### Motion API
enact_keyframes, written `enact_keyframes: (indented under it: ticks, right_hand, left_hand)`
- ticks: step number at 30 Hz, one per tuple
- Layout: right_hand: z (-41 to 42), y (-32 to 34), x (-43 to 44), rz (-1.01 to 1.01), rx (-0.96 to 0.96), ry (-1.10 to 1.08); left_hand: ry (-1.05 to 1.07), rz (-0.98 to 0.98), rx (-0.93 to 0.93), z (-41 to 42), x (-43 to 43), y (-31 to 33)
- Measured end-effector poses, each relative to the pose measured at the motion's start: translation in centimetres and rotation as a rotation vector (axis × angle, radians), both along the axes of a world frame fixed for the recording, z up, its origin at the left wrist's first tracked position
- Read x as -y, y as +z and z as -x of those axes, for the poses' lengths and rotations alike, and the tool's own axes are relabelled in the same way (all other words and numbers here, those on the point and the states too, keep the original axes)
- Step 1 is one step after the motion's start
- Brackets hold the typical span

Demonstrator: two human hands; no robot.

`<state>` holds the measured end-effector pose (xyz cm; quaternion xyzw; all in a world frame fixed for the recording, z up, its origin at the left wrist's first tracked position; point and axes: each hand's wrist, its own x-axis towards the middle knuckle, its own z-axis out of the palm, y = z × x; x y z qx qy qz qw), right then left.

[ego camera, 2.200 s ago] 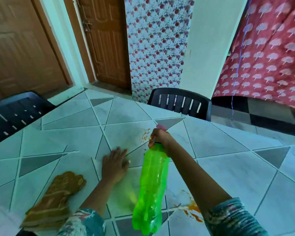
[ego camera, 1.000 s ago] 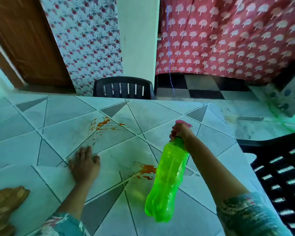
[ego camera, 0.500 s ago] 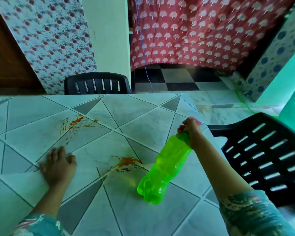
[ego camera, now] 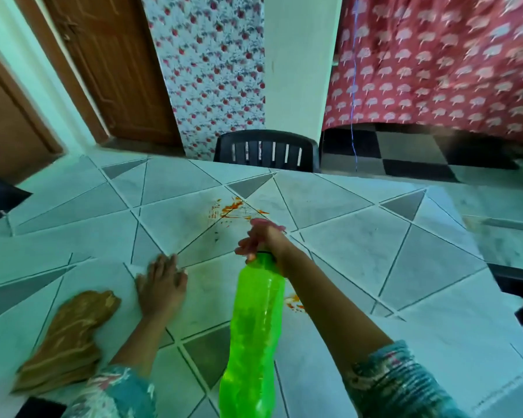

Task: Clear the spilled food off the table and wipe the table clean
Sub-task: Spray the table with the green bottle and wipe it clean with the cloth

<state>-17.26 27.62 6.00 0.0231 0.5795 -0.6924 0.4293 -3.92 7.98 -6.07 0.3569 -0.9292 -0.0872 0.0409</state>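
While the left hand (ego camera: 160,285) lies flat and spread on the table (ego camera: 375,236), the right hand's (ego camera: 264,239) grip clamps the bottle (ego camera: 254,336) neck, nozzle aimed at the stain (ego camera: 228,209) just ahead; another smear (ego camera: 295,304) sits beside the forearm, with the cloth (ego camera: 70,336) by the left wrist.

No readable text, label, brand, number or sign showed anywhere. The green bottle (ego camera: 255,321) bore no label. A faint line of print ran along the table (ego camera: 435,297) edge at lower right, too small and blurred to read.
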Motion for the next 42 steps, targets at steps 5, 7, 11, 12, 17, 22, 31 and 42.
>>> enact_keyframes:
  ticks: [5, 7, 11, 12, 17, 22, 31, 42]
  right_hand:
    - [-1.1, -1.1, 2.5, -0.079, 0.016, 0.071]
    - [-0.8, -1.3, 1.3, -0.056, 0.040, 0.026]
    - [0.3, -1.0, -2.6, -0.049, 0.030, -0.156]
    - [0.4, -1.0, -3.9, -0.062, 0.013, -0.212]
    - [-0.1, -1.3, -10.7, -0.113, -0.032, -0.403]
    - [-1.9, -1.3, -17.6, -0.064, 0.006, -0.533]
    - [-3.3, -1.3, -26.9, -0.161, 0.017, -0.679]
    - [-3.7, -2.0, -27.2, -0.087, 0.039, -0.648]
  left_hand:
    - [0.017, 0.042, -0.053, -0.4, -0.3, -0.3]
    - [0.019, 0.039, -0.055, -0.5, -0.2, -0.3]
    - [0.017, 0.032, -0.043, -0.3, 0.0, -0.2]
    - [0.015, 0.028, -0.034, -0.3, -0.1, -0.3]
    - [-0.008, 0.027, -0.011, -0.3, 0.1, -0.4]
    - [-0.091, 0.010, -0.058, 0.5, -3.2, -0.6]
    - [-0.154, -0.004, -0.036, 2.1, -9.8, -0.4]
    - [-0.193, 0.022, -0.017, 1.6, -10.2, -0.5]
